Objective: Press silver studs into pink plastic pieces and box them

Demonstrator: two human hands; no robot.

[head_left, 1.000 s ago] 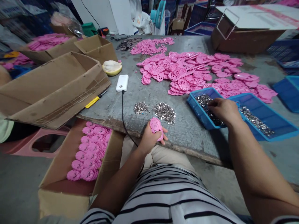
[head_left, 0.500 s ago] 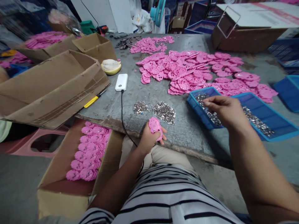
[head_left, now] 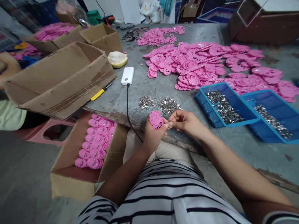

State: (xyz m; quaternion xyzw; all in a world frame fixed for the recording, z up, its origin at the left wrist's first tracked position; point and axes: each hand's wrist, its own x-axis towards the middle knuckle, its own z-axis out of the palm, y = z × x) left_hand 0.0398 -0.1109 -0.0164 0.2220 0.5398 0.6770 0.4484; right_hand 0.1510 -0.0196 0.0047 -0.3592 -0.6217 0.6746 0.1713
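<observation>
My left hand [head_left: 154,132] is closed on a pink plastic piece [head_left: 155,120] with a scalloped edge, held just over the table's front edge. My right hand [head_left: 183,122] meets it from the right, its thumb and forefinger pinched against the left fingertips. Whatever is in that pinch is too small to make out. Two small heaps of shiny metal parts, a lesser one [head_left: 146,101] and a larger one [head_left: 169,105], lie just beyond my hands. To the right, a blue bin [head_left: 201,101] holds many more such metal parts.
A second blue bin [head_left: 263,132] overlaps the first. Pink pieces [head_left: 198,67] spread across the table behind. At left are a cardboard box [head_left: 58,87], a yellow cutter [head_left: 98,94], a power bank [head_left: 127,75] with a cable, and a low carton [head_left: 70,183] of stacked pink pieces. Another person's arm [head_left: 9,67] shows at far left.
My right hand has left the blue bin of metal parts and come left to my left hand, where the fingertips touch. The left hand still holds the pink piece. The view has shifted slightly.
</observation>
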